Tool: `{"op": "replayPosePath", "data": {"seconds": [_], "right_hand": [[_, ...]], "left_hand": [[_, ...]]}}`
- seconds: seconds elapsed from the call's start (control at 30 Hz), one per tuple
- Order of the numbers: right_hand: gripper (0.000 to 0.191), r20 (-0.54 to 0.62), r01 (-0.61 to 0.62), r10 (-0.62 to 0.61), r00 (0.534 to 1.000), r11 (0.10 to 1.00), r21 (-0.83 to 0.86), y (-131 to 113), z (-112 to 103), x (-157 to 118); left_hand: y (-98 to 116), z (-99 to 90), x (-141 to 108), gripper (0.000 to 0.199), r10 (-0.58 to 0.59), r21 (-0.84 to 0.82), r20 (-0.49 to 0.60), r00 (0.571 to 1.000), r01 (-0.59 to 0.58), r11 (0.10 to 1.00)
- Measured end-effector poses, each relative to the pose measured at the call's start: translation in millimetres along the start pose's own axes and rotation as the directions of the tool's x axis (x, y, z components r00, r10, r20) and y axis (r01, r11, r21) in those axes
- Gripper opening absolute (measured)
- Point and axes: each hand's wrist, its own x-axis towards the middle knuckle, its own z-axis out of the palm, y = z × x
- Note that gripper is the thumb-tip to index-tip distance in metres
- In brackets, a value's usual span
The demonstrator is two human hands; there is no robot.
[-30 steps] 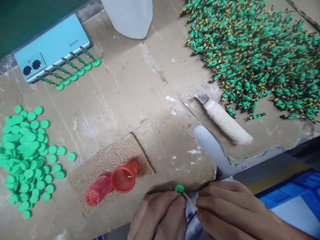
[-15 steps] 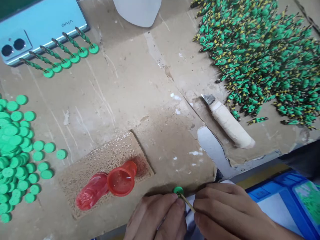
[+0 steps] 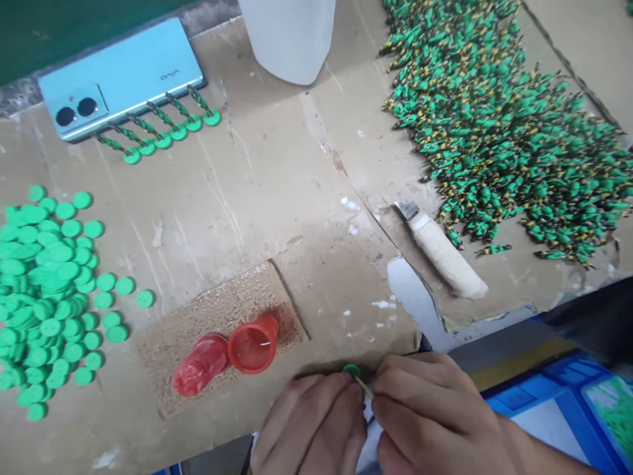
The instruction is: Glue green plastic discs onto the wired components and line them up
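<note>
At the table's front edge, my left hand (image 3: 316,419) is closed around a green round base (image 3: 351,369), which peeks out past the fingertips. Whatever else those fingers cover is hidden. My right hand (image 3: 428,402) pinches a thin wooden stick (image 3: 364,386), its tip reaching to the base. Left of the hands, a red cup (image 3: 253,346) lies tipped beside a translucent red piece (image 3: 202,366) on a wet-looking brown board (image 3: 217,300). Several small green figures on round bases (image 3: 163,138) lean in a row against a light blue phone (image 3: 128,72).
Loose green discs (image 3: 54,284) are heaped at the left. A large pile of small green, yellow and black figures (image 3: 494,132) covers the back right. A blade with a wrapped handle (image 3: 445,254) lies in front of it. A pale grey object (image 3: 291,36) stands at the back.
The camera view has shifted, so the phone and discs appear further right and more of the heap shows. Both hands stay close together, with the stick still at the green base.
</note>
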Motion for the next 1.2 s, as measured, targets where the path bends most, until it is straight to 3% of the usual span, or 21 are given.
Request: {"op": "replayPosePath", "data": {"seconds": [0.17,0.3,0.4,0.5,0.6,0.7,0.93,1.2], "right_hand": [[0.041,0.040,-0.001,0.000,0.999,1.000,0.024,0,-3,14],[0.048,0.096,0.014,-0.012,0.995,1.000,-0.018,-1,-9,22],[0.040,0.118,0.075,-0.072,0.990,0.997,-0.016,4,-15,17],[0.030,0.003,0.064,-0.065,0.998,0.992,0.105,10,-18,6],[0.029,-0.106,0.017,-0.005,0.994,0.993,0.114,11,-18,-2],[0.029,-0.098,0.057,-0.050,0.994,0.997,0.060,8,-13,-2],[0.028,-0.049,0.066,-0.068,0.996,0.997,-0.032,5,-6,3],[0.035,-0.024,0.079,-0.079,0.997,0.997,-0.011,7,-10,5]], "left_hand": [[-7,-4.3,1,0.013,0.058,-0.087,0.094,0.994,-0.050,0.995],[-13,-3.3,2,0.012,0.125,-0.132,0.045,0.991,-0.118,0.984],[-14,-1.0,3,0.013,0.149,-0.148,0.018,0.989,-0.145,0.978],[-14,0.8,3,0.021,0.152,-0.131,-0.021,0.988,-0.153,0.979],[-14,1.9,2,0.024,0.156,-0.127,-0.036,0.987,-0.160,0.979],[-14,2.4,2,0.023,0.167,-0.123,-0.062,0.984,-0.173,0.977],[-11,0.9,5,0.018,0.131,-0.120,-0.024,0.991,-0.133,0.984],[-8,-6.0,3,0.017,0.057,-0.099,0.062,0.996,-0.051,0.994]]}}
